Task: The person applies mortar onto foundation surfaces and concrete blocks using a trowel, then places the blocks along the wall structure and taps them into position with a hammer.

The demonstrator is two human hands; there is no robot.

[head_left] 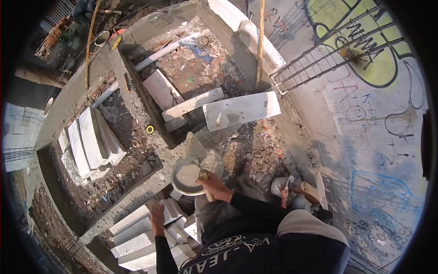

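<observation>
My right hand (213,181) grips the wooden handle of a trowel (194,148). Its mortar-smeared blade points away from me over a round pan of grey mortar (184,176), which sits on the concrete wall top (137,107). My left hand (158,214) lies lower left with its fingers spread, resting on a stack of white blocks (135,242) and holding nothing. My dark sleeves come in from the lower edge.
White blocks (239,109) bridge the rubble-filled pit; more lean at left (91,141). White pipes (159,52), a yellow tape roll (150,129), a wooden pole (261,41) and a rebar cage (328,50) against a graffiti wall. Another person's hand (285,189) shows at right.
</observation>
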